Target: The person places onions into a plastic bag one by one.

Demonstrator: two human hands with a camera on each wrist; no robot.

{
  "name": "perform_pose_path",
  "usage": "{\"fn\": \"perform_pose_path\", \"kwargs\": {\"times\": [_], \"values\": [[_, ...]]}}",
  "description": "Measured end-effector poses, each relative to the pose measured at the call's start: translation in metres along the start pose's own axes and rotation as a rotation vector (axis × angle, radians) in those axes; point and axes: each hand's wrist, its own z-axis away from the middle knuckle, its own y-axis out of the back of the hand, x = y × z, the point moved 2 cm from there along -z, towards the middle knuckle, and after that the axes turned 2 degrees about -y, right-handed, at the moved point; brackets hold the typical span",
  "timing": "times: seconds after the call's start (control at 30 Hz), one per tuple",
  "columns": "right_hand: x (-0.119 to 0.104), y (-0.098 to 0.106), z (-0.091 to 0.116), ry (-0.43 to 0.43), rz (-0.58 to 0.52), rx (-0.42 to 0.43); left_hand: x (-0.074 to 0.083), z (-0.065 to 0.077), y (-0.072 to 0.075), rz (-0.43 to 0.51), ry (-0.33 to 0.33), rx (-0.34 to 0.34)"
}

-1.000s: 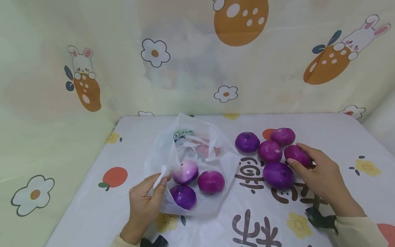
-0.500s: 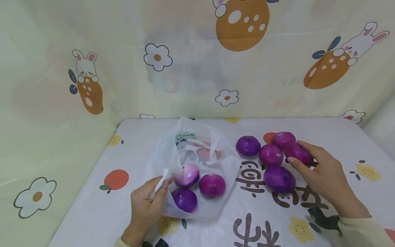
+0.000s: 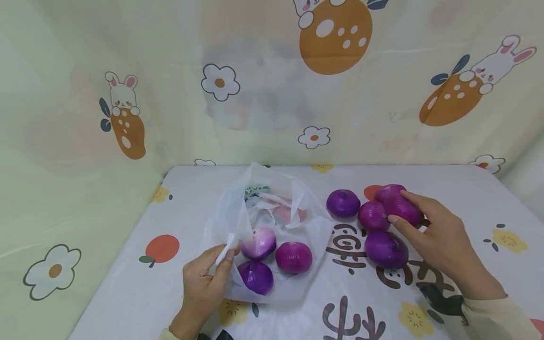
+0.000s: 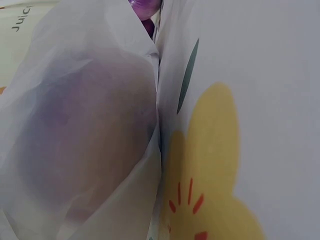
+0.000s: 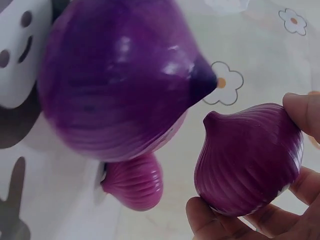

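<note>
My left hand (image 3: 206,281) pinches the rim of a translucent white plastic bag (image 3: 316,231) lying on the table. Three purple onions (image 3: 293,257) sit in its mouth, one of them paler. Through the bag wall, the left wrist view shows the blurred shape of a round onion (image 4: 85,135). My right hand (image 3: 442,241) holds a reddish-purple onion (image 5: 250,160) between thumb and fingers, above the table in the right wrist view. Around it are several more onions: a dark one (image 3: 386,249) in front, a pinker one (image 3: 374,216) to its left, another (image 3: 390,190) partly hidden behind.
A further dark onion (image 3: 343,203) lies between the bag and the onion group. The white tablecloth (image 3: 127,293) carries printed fruit, flowers and lettering. A patterned curtain (image 3: 263,108) hangs along the table's back edge.
My right hand has raised its onion slightly and brought it left, where it now overlaps the onion behind. The left hand keeps its pinch on the bag. The head view has shifted slightly.
</note>
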Motion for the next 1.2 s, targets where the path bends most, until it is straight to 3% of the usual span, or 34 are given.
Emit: {"fn": "perform_pose_path", "kwargs": {"times": [0.8, 1.2], "values": [[-0.047, -0.006, -0.014, 0.161, -0.071, 0.007, 0.001, 0.000, 0.001, 0.017, 0.005, 0.001], [-0.061, -0.009, -0.017, 0.212, -0.055, 0.033, 0.003, -0.002, 0.000, 0.019, -0.001, -0.004]]}}
